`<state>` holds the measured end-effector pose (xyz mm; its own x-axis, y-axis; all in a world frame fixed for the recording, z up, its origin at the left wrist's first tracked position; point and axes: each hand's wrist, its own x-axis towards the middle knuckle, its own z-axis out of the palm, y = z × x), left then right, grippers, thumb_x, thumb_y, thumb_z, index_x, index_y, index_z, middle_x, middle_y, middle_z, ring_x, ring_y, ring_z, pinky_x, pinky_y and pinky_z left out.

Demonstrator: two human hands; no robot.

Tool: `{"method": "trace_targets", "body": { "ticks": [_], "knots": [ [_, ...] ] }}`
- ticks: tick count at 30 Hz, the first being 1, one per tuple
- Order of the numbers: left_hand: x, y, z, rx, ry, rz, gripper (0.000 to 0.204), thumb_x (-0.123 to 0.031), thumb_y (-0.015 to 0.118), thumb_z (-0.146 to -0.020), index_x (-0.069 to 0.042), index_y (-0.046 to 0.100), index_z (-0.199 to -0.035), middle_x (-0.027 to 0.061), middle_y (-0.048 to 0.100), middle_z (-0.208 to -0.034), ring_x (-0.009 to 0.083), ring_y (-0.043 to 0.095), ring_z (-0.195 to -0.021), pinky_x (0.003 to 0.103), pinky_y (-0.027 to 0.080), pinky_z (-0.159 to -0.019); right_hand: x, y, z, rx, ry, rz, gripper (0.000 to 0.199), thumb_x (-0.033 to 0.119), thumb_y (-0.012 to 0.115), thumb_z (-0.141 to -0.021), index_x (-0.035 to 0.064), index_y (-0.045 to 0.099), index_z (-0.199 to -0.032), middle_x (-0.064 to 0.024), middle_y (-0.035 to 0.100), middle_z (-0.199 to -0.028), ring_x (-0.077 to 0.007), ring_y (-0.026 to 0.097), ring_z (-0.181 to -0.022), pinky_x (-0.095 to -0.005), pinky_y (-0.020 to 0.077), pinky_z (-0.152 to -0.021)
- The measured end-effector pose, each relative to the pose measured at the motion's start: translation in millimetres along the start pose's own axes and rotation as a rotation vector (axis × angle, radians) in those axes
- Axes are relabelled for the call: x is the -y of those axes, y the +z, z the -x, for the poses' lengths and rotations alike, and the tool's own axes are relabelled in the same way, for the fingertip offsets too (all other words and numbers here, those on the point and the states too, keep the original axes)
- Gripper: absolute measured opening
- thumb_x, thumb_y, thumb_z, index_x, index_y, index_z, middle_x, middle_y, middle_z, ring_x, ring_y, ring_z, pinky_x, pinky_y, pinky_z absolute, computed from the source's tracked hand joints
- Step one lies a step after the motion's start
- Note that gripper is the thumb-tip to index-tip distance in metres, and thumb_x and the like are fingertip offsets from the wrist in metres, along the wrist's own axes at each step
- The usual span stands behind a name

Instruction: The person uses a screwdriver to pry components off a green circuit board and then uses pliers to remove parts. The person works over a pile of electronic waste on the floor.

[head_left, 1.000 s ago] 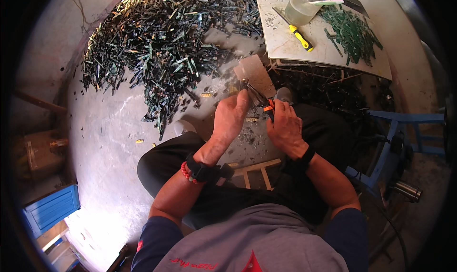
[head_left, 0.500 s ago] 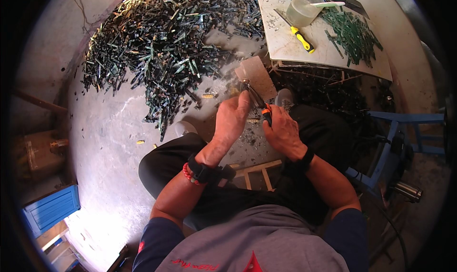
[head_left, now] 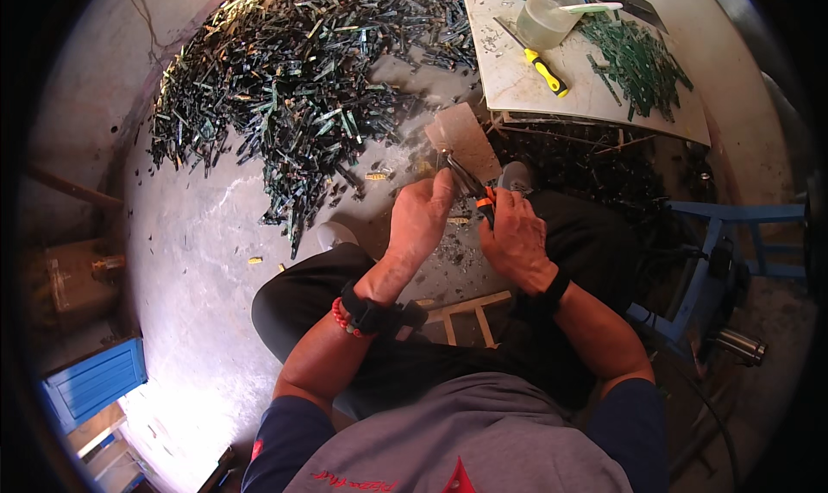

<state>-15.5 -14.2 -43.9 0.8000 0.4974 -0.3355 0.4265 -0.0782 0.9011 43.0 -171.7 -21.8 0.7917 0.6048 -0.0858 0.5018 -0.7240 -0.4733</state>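
Observation:
My right hand (head_left: pixel 517 237) is wrapped round a pair of pliers (head_left: pixel 467 181) with orange and black handles, the metal jaws pointing up and left. Close beside those jaws, my left hand (head_left: pixel 420 215) has its thumb and fingers pinched together; what they hold is too small or hidden to make out. Just beyond the jaws a flat brown board (head_left: pixel 467 132) lies on the floor between my feet. Small dark chips (head_left: pixel 457 251) are scattered on the floor below my hands.
A big heap of dark, glossy strips (head_left: pixel 302 87) covers the floor ahead and left. To the right, a pale board (head_left: pixel 517 83) carries a plastic tub (head_left: pixel 547 14), a yellow-black screwdriver (head_left: pixel 546 72) and green strips (head_left: pixel 634 66). A blue metal frame (head_left: pixel 703 269) stands beside my right leg.
The pliers' handles have spread slightly apart in my right hand, and the jaws have shifted a little. My left hand stays nearly where it was.

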Motion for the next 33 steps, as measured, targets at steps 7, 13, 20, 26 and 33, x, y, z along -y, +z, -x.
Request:
{"method": "trace_targets", "body": {
  "ticks": [7,13,20,26,33],
  "knots": [
    [2.5,0.5,-1.6,-0.008,-0.001,-0.030,0.055,-0.045,0.047,-0.096,0.004,0.062,-0.075,0.0228,0.058,-0.064,0.0381,0.059,-0.063,0.043,0.046,-0.063,0.6,-3.7,-2.8,-0.050,-0.023,0.074,0.036,0.012,0.065,-0.076,0.0000,0.048,-0.105,-0.0190,0.055,-0.101,-0.0366,0.056,-0.096,-0.0455,0.0495,-0.077],
    [-0.9,8.2,2.1,-0.065,0.024,-0.075,0.055,-0.044,0.043,-0.097,0.003,0.062,-0.076,0.0247,0.060,-0.069,0.0444,0.059,-0.070,0.048,0.046,-0.066,-1.0,0.0,-7.0,-0.096,-0.060,0.182,0.034,0.011,0.066,-0.075,0.0002,0.046,-0.101,-0.0179,0.053,-0.096,-0.0346,0.056,-0.092,-0.0426,0.0509,-0.072],
    [-5.0,9.6,7.9,-0.090,0.066,-0.152,0.056,-0.043,0.040,-0.098,0.003,0.061,-0.075,0.0271,0.060,-0.072,0.0469,0.059,-0.075,0.051,0.046,-0.067,-4.2,4.0,-11.9,-0.225,-0.146,0.356,0.024,0.011,0.062,-0.077,0.0016,0.049,-0.094,-0.0137,0.052,-0.086,-0.0288,0.056,-0.081,-0.0383,0.0498,-0.066],
    [2.1,9.0,7.8,-0.059,0.015,-0.132,0.058,-0.045,0.039,-0.098,0.004,0.061,-0.075,0.0286,0.060,-0.073,0.0482,0.059,-0.076,0.052,0.046,-0.068,-10.9,8.0,-15.2,-0.120,-0.109,0.500,0.047,0.014,0.070,-0.070,0.0015,0.047,-0.109,-0.0141,0.052,-0.097,-0.0305,0.054,-0.093,-0.0394,0.0451,-0.078],
    [-5.5,7.3,10.7,-0.039,0.006,-0.168,0.059,-0.044,0.038,-0.098,0.006,0.061,-0.074,0.0296,0.059,-0.073,0.0488,0.058,-0.077,0.053,0.045,-0.069,-31.5,18.9,-22.4,-0.362,-0.274,0.489,0.014,0.010,0.054,-0.083,0.0032,0.051,-0.095,-0.0102,0.051,-0.081,-0.0259,0.053,-0.080,-0.0349,0.0454,-0.068]
  ]
}}
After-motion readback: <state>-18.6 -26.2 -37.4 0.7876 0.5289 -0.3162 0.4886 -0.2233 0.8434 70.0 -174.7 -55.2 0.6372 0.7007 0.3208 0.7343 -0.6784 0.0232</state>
